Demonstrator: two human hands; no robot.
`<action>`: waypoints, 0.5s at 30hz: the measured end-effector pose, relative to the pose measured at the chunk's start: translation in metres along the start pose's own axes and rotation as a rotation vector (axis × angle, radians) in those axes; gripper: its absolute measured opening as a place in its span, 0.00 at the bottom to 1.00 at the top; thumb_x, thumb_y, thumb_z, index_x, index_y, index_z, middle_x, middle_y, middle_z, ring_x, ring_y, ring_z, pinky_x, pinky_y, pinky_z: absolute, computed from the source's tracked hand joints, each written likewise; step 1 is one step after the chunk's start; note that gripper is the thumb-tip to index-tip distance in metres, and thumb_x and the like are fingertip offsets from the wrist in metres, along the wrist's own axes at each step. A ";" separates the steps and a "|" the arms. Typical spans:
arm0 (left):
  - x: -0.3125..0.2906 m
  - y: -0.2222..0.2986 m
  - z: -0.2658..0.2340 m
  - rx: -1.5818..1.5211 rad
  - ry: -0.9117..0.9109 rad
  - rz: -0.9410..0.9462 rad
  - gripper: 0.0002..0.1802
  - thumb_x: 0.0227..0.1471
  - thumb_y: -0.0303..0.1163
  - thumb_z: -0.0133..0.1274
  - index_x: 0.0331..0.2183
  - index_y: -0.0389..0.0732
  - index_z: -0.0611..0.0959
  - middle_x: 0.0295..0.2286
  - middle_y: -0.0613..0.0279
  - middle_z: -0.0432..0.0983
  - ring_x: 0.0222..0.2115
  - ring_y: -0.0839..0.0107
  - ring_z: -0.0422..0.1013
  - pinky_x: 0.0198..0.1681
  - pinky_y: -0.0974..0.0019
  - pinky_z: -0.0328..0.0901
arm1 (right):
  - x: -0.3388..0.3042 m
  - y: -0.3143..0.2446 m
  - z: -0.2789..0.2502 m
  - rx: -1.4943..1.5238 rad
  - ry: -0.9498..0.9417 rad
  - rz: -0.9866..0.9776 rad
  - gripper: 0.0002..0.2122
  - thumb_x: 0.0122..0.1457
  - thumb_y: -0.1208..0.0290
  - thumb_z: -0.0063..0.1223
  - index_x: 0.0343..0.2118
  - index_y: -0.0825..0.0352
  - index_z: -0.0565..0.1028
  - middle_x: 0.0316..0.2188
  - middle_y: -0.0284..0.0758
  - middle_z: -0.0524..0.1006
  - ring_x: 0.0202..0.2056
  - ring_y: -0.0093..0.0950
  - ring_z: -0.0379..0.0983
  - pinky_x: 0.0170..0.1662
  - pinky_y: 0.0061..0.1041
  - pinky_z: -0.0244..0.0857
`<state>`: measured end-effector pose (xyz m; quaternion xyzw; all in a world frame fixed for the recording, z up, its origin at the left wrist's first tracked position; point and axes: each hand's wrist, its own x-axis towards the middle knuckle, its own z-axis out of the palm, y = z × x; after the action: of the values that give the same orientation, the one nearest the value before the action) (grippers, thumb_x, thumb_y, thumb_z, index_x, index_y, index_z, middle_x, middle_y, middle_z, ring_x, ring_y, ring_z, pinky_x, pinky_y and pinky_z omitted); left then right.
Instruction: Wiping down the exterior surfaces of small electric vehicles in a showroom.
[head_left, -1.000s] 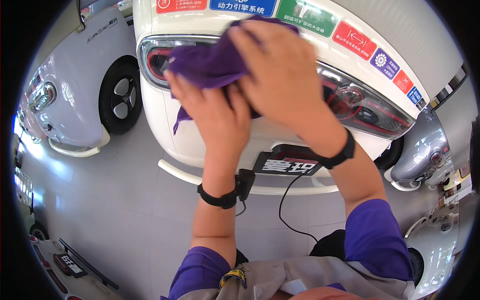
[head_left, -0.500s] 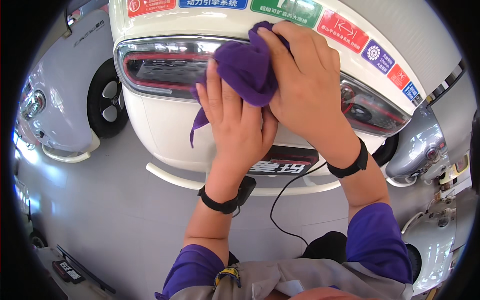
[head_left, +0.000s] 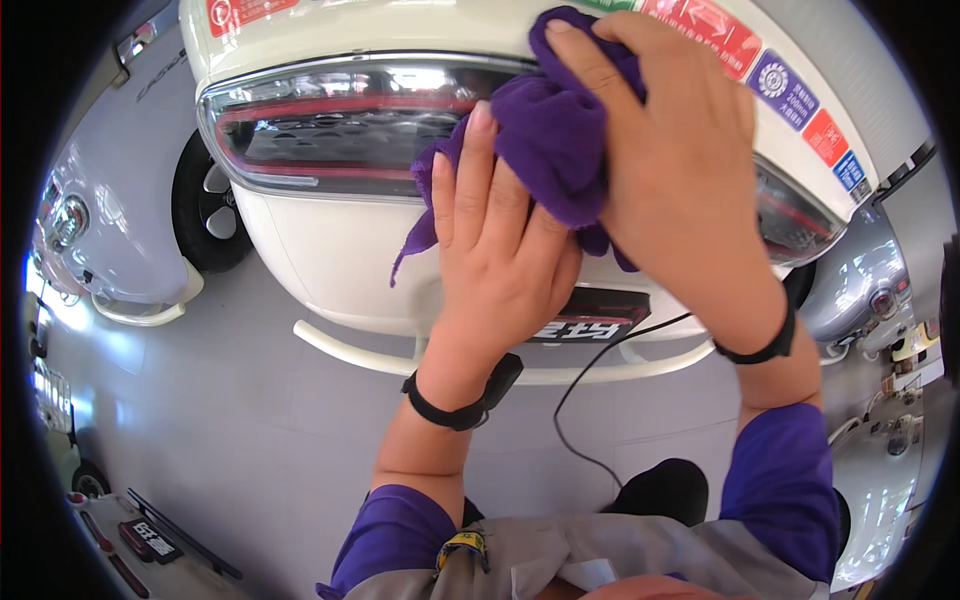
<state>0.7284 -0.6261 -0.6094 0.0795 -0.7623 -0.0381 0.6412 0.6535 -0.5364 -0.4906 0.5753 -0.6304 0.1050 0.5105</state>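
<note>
A bunched purple cloth [head_left: 560, 150] lies against the long dark tail lamp [head_left: 340, 135] of a cream scooter [head_left: 310, 240]. My left hand [head_left: 500, 255] lies over the lower part of the cloth, holding it against the lamp with long, nearly straight fingers. On the cloth's upper right part, my right hand [head_left: 680, 150] grips and presses, its fingertips up near the coloured stickers and slightly blurred. The cloth bulges up between both hands, and a loose corner hangs at the left. The hands hide the lamp's middle.
Below the lamp are a dark plate [head_left: 595, 312] and a pale curved bumper bar [head_left: 380, 355]. A black cable [head_left: 560, 410] hangs to my right wristband. A lilac scooter [head_left: 110, 200] stands left, a grey one [head_left: 860, 285] right. Grey floor [head_left: 300, 440] lies below.
Both hands and the purple cloth have moved right along the tail lamp, exposing more of its left side. The right hand is also slightly higher. The view has shifted a little.
</note>
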 end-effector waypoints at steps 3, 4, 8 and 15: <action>0.004 0.007 -0.004 -0.054 -0.048 -0.001 0.21 0.46 0.28 0.50 0.46 0.41 0.81 0.54 0.47 0.68 0.61 0.45 0.57 0.63 0.41 0.41 | -0.006 0.004 -0.013 -0.058 -0.110 -0.023 0.22 0.52 0.67 0.57 0.52 0.57 0.74 0.47 0.32 0.71 0.48 0.32 0.69 0.48 0.32 0.58; 0.006 0.010 0.003 -0.070 0.003 0.022 0.20 0.46 0.28 0.50 0.44 0.41 0.81 0.54 0.49 0.69 0.61 0.46 0.58 0.63 0.41 0.41 | -0.007 0.008 -0.015 -0.072 -0.105 -0.035 0.22 0.52 0.67 0.57 0.52 0.58 0.74 0.47 0.32 0.71 0.48 0.32 0.69 0.47 0.32 0.58; 0.004 0.010 0.002 -0.069 0.028 -0.019 0.20 0.45 0.27 0.49 0.44 0.42 0.81 0.53 0.50 0.70 0.61 0.47 0.58 0.63 0.41 0.41 | 0.007 0.007 -0.012 -0.098 -0.080 -0.122 0.22 0.52 0.68 0.56 0.53 0.60 0.73 0.47 0.33 0.71 0.48 0.32 0.69 0.48 0.31 0.57; -0.001 0.017 0.000 -0.063 -0.030 0.007 0.18 0.48 0.28 0.50 0.44 0.46 0.82 0.52 0.55 0.72 0.60 0.55 0.60 0.64 0.47 0.42 | -0.001 0.023 -0.025 -0.119 -0.220 -0.202 0.25 0.53 0.72 0.53 0.58 0.59 0.70 0.49 0.34 0.70 0.50 0.33 0.69 0.51 0.32 0.56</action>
<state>0.7275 -0.6092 -0.6075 0.0559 -0.7705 -0.0611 0.6320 0.6471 -0.5100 -0.4695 0.6125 -0.6265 -0.0481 0.4796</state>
